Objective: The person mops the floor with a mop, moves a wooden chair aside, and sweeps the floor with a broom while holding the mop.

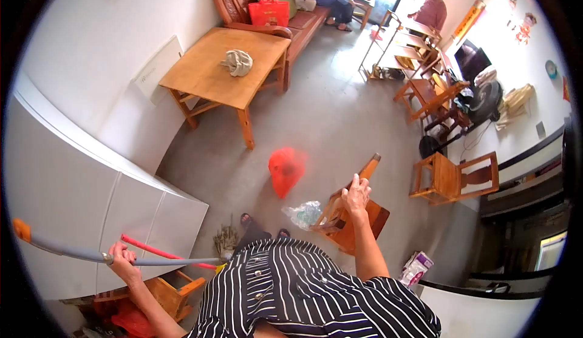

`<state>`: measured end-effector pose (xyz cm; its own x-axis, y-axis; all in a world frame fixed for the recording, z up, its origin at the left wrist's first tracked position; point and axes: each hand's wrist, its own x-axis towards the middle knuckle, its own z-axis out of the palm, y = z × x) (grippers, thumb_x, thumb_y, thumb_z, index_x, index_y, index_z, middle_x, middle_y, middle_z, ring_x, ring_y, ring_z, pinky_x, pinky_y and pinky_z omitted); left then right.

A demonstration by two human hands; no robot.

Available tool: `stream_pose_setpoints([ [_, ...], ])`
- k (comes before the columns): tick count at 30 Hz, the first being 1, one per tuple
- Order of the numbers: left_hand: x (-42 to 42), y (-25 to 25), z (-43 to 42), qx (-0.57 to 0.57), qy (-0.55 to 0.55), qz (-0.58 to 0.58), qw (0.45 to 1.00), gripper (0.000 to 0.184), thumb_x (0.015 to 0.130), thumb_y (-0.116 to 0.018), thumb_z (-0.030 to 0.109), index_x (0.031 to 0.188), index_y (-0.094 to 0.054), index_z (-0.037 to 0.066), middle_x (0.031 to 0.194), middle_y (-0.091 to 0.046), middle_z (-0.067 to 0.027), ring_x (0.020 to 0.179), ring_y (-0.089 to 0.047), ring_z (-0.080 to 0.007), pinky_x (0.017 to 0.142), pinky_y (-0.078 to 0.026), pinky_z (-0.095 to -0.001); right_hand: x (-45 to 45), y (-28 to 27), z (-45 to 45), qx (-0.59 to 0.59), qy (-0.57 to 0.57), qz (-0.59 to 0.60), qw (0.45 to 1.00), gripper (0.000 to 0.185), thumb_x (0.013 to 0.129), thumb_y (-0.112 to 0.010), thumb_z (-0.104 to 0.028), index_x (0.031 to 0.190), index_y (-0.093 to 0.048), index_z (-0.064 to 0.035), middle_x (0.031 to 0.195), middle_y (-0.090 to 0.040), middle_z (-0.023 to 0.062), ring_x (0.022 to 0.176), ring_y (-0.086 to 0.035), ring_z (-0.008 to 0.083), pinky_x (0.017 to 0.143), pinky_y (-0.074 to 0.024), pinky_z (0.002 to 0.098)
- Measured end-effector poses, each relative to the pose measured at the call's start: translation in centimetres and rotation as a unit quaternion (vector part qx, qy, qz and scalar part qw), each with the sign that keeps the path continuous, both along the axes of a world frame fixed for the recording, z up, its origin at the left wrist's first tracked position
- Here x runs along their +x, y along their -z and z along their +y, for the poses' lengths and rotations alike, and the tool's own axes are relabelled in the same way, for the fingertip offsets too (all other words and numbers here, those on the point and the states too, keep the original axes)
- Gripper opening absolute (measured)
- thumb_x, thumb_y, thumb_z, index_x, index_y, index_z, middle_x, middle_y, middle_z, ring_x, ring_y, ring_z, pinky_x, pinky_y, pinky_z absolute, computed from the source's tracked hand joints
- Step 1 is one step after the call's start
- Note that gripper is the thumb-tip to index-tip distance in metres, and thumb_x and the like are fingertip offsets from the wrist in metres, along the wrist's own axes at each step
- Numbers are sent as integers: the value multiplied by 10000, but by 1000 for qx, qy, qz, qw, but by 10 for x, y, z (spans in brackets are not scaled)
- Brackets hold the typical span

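Note:
My left hand (122, 261) is closed around a long grey pole (67, 250) with an orange end, held out at the left. A red stick (152, 247) runs close beside that hand, with a yellow part near my shirt; I cannot tell whether the fingers touch it. Brown bristles (225, 239) show on the floor near my feet. On the other side, my right hand (356, 195) grips the top of a wooden chair (370, 219), which is tilted. A clear plastic bag (303, 215) lies against the chair, and a red plastic bag (285, 171) is farther ahead.
A wooden table (212, 47) with a bundled cloth (238, 63) stands ahead left, by a wooden sofa (300, 28). Another chair (446, 177) is at right. Grey cabinets (133, 216) line the left. Two people sit at the back. A purple-and-white package (416, 268) lies at lower right.

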<state>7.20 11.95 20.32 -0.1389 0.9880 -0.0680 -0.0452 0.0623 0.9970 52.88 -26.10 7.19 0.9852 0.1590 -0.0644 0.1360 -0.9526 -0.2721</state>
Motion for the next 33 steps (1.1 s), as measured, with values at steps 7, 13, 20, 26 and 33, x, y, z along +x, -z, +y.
stream_pose_setpoints([
  [7,-51,56,39,-33,-168,26,985,196,749,-578,136,633,-448,49,495,-345,4,440,-350,-115,454,-329,-283,2,0,19,-20,64,-11,998,647,738,-623,-161,1320,-355,-74,1278,-323,165,1106,-393,383,911,-405,444],
  [13,-95,100,53,-50,-361,71,929,246,727,-624,215,664,-499,13,596,-476,-43,590,-455,-184,611,-387,-324,6,-2,35,-107,102,-53,988,600,723,-615,-177,1281,-414,-84,1216,-400,154,1124,-389,345,916,-369,465],
  [20,-115,124,68,-65,-387,107,914,318,721,-634,225,889,-593,-41,802,-547,-83,746,-500,-175,706,-427,-308,24,13,110,-60,-9,-84,995,598,727,-621,-179,1281,-423,-72,1156,-430,178,1132,-394,350,920,-356,469],
  [26,-81,89,64,-98,-378,133,911,226,745,-667,211,786,-595,0,803,-595,-72,716,-537,-171,694,-451,-297,16,72,183,35,-163,102,981,593,752,-593,-156,1295,-389,-34,1171,-416,232,1053,-458,382,914,-388,427],
  [33,-70,94,56,-14,-361,36,932,178,780,-618,117,640,-537,43,589,-477,-19,572,-449,-115,570,-417,-285,-62,95,336,207,-427,354,806,543,755,-637,-172,1226,-447,20,960,-560,178,851,-574,268,766,-463,353],
])
